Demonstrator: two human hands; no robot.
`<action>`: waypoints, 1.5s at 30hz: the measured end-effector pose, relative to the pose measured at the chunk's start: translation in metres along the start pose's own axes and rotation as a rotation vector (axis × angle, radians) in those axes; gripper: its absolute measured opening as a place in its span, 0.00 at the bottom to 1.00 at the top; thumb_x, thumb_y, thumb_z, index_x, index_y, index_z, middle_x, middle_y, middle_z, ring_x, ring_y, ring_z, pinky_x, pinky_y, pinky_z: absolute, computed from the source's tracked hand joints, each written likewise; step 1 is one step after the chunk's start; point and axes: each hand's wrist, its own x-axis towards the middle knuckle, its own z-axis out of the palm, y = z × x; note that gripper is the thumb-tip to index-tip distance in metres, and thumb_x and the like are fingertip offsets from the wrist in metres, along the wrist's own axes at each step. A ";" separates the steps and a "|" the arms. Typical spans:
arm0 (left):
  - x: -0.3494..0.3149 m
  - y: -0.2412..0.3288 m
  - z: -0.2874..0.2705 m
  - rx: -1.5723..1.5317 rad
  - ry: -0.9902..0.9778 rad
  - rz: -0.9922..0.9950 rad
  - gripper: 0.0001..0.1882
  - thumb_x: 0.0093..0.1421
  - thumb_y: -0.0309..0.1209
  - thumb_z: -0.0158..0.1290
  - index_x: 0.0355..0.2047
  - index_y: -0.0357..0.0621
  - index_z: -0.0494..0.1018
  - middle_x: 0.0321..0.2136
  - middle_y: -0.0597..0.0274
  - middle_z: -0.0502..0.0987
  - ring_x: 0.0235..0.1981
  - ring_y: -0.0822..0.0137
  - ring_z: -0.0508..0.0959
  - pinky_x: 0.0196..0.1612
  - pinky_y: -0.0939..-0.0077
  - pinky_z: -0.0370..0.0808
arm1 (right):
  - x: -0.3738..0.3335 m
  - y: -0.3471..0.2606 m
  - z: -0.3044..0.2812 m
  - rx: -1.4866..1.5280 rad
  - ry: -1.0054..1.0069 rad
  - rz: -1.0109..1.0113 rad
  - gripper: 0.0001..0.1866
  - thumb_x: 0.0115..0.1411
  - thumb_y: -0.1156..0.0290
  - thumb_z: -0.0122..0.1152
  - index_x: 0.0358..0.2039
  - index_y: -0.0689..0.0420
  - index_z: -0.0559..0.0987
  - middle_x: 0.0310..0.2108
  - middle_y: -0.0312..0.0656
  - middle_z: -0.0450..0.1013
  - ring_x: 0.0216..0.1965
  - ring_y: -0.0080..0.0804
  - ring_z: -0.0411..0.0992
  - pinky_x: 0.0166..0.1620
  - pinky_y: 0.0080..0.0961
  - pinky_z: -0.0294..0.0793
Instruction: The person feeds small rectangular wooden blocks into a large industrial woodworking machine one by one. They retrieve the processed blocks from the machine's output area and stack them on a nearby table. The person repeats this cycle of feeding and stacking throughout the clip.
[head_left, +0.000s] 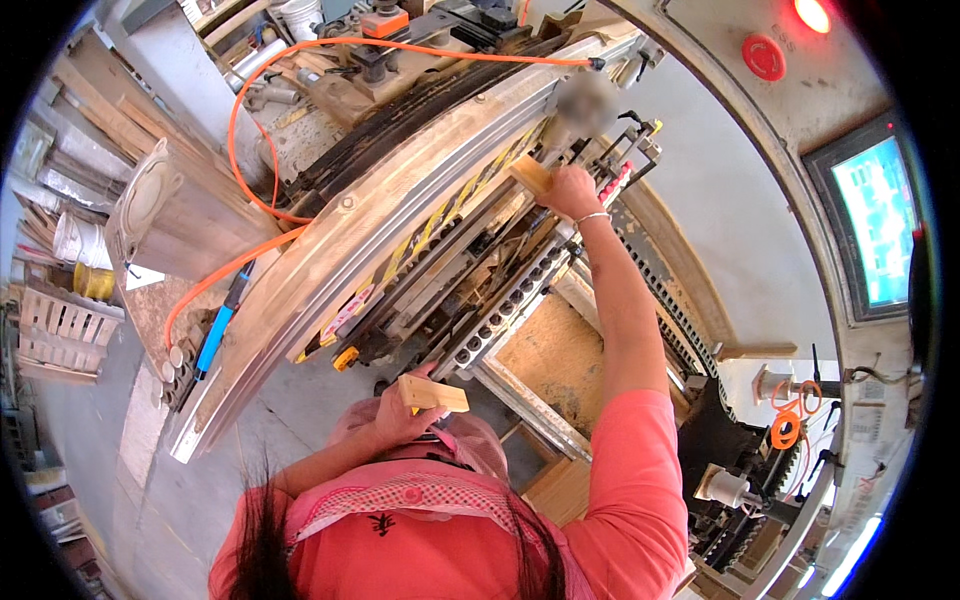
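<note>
Close to my body, my left hand (394,421) is closed around a short pale wooden block (447,398), whose end juts out to the right. My right arm is stretched far forward over the machine. At its end, my right hand (575,192) grips another light wooden piece (531,175) above the far part of the machine bed. Below that hand runs a rail with a row of dark round rollers (515,300). Fingertips of both hands are partly hidden by the wood.
A long metal beam (300,265) with black-yellow striping crosses on the left. On it lie an orange hose (232,130) and a blue air gun (215,335). A framed wooden panel (555,355) sits beneath my right arm. At right are a lit screen (873,225) and a red stop button (764,58).
</note>
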 end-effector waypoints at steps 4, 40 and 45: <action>-0.005 -0.004 0.004 -0.094 0.013 -0.066 0.29 0.43 0.31 0.64 0.44 0.35 0.66 0.44 0.48 0.72 0.37 0.57 0.77 0.40 0.71 0.74 | 0.000 0.000 -0.001 0.026 -0.008 0.016 0.22 0.40 0.50 0.61 0.25 0.57 0.80 0.27 0.48 0.75 0.34 0.43 0.74 0.39 0.34 0.74; 0.002 0.012 0.002 -0.140 0.045 -0.132 0.24 0.44 0.30 0.64 0.40 0.36 0.67 0.45 0.48 0.72 0.38 0.62 0.77 0.40 0.75 0.73 | 0.006 0.009 -0.011 0.045 -0.024 0.114 0.22 0.40 0.53 0.63 0.28 0.59 0.80 0.31 0.48 0.76 0.36 0.41 0.75 0.40 0.33 0.75; 0.014 0.034 -0.015 0.067 -0.096 -0.174 0.25 0.43 0.30 0.64 0.42 0.37 0.68 0.47 0.50 0.71 0.38 0.59 0.77 0.41 0.72 0.73 | 0.004 0.006 -0.012 0.072 0.000 0.133 0.23 0.40 0.53 0.65 0.29 0.60 0.80 0.32 0.48 0.76 0.36 0.42 0.75 0.40 0.33 0.75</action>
